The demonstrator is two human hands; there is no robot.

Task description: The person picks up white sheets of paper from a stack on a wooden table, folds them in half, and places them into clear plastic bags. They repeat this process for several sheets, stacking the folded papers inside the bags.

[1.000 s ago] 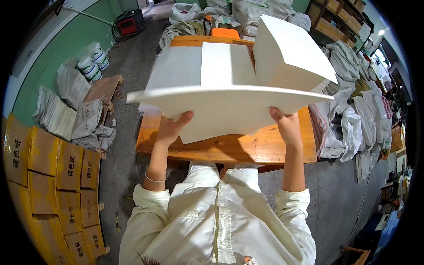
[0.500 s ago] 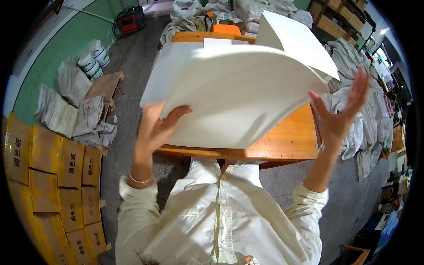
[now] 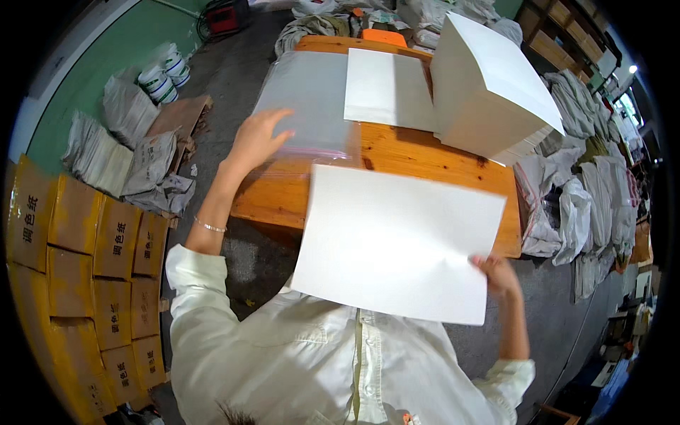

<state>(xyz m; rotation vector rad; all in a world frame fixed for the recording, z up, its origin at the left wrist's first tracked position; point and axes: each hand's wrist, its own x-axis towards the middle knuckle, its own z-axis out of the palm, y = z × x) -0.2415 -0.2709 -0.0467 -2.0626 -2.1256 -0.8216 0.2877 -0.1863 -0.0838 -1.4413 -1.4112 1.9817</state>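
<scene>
Since half a second ago, white sheet (image 3: 397, 241) dropped low over desk (image 3: 425, 152) edge, pinched by right hand (image 3: 496, 273). Left hand (image 3: 258, 138), fingers spread, reaches onto clear plastic bag (image 3: 308, 99) beside paper stack (image 3: 489, 92).

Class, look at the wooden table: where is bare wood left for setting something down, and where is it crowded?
On the wooden table, bare wood shows in a band between the clear plastic bags under the left hand and the big white sheet held by the right hand. It is crowded behind: a flat white sheet and a tall white paper stack.
</scene>
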